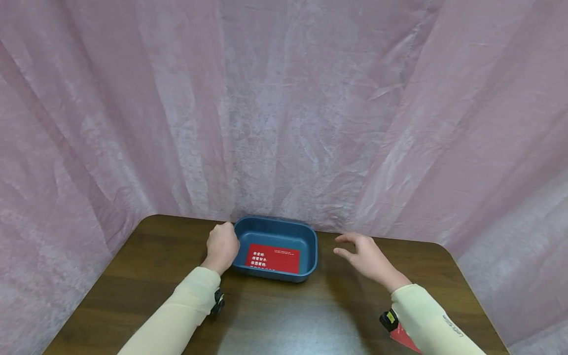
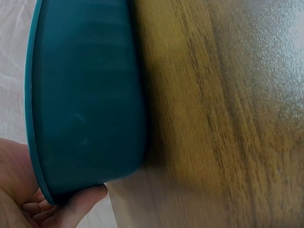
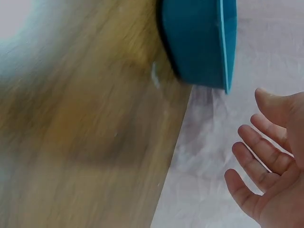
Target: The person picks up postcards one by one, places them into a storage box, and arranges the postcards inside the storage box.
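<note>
A blue-green plastic basin with rounded corners stands near the table's far edge. Inside it lies a red card with white writing. My left hand grips the basin's left end; in the left wrist view, its thumb presses the outer wall below the rim while the other fingers are partly hidden. To the right of the basin, apart from it, my right hand hovers with nothing in it. Its fingers are spread and slightly bent in the right wrist view.
Below the basin spreads a brown wooden table. Another red card or sheet lies at the front right, partly covered by the right sleeve. A pink curtain hangs right behind the table's far edge.
</note>
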Demonstrator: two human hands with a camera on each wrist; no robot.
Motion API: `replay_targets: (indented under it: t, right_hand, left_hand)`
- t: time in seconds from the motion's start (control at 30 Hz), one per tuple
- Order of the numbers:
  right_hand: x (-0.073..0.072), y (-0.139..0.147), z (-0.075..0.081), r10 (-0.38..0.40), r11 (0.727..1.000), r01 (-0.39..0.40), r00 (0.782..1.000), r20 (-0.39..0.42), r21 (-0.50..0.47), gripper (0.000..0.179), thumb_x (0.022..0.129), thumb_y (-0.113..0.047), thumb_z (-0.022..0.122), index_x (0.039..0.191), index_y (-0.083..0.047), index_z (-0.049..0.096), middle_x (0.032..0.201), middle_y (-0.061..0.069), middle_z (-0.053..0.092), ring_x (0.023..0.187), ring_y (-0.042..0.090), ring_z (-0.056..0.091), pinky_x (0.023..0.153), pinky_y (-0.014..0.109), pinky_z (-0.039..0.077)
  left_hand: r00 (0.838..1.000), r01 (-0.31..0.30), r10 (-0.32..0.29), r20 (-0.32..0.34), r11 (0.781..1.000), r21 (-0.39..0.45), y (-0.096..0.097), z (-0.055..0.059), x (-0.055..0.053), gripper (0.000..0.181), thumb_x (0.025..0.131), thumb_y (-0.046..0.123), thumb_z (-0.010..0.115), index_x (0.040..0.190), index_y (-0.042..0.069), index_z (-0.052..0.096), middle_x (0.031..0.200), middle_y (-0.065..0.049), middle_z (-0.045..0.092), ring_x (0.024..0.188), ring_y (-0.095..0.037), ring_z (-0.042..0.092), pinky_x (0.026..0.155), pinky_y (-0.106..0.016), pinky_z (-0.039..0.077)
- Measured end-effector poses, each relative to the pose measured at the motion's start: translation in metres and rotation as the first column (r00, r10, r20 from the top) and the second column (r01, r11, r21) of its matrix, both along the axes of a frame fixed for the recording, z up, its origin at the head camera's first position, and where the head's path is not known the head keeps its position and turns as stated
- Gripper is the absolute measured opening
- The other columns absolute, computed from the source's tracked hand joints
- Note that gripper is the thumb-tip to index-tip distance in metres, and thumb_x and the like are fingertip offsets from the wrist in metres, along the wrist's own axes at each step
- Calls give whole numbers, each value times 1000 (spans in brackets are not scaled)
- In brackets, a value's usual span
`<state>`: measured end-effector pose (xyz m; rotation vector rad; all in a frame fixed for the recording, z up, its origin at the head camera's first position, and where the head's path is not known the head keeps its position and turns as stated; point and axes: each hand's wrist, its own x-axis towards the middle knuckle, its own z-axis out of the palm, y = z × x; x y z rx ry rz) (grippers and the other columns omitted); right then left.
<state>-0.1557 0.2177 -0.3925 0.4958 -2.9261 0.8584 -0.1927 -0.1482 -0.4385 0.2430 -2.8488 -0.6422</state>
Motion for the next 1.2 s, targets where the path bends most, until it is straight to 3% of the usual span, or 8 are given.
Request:
replay_targets:
  t: [0.47, 0.7, 0.97, 1.2]
  right_hand:
    - [29, 71, -15, -98, 994, 94, 993, 71, 52, 68, 68, -60, 70, 121, -18, 59, 127, 3, 58, 122, 29, 50, 92, 51, 43]
    - [44, 106, -23, -137, 990, 127, 972, 189, 65, 83, 59, -46, 83, 128, -10, 53, 133, 17, 49, 126, 41, 41, 93, 58, 40]
    - [57, 141, -39, -141, 981, 106, 964, 227, 161, 90, 45, -48, 88, 117, -4, 58, 116, 17, 57, 111, 37, 51, 88, 53, 43]
    - [68, 167, -51, -209, 945, 130, 946, 249, 299, 93, 32, -54, 88, 109, -12, 57, 107, 16, 54, 100, 36, 47, 80, 52, 42]
  left_hand:
    - [1000, 13, -13, -21, 1000, -13, 0, -3, 0, 15, 83, 11, 60, 81, -2, 67, 82, -22, 69, 65, -34, 67, 46, -45, 50]
    - [999, 17, -18, -36, 1000, -9, 1, -1, 0, 16, 84, 12, 60, 81, -3, 66, 81, -21, 68, 62, -33, 66, 46, -44, 51]
    - [1000, 15, -15, -16, 1000, -13, 1, 1, -1, 16, 84, 12, 59, 81, -2, 66, 82, -21, 68, 64, -32, 66, 47, -44, 51]
    - [1000, 12, -12, -2, 1000, -8, -1, 0, -1, 16, 84, 11, 58, 79, -2, 66, 81, -21, 68, 63, -32, 66, 44, -42, 49]
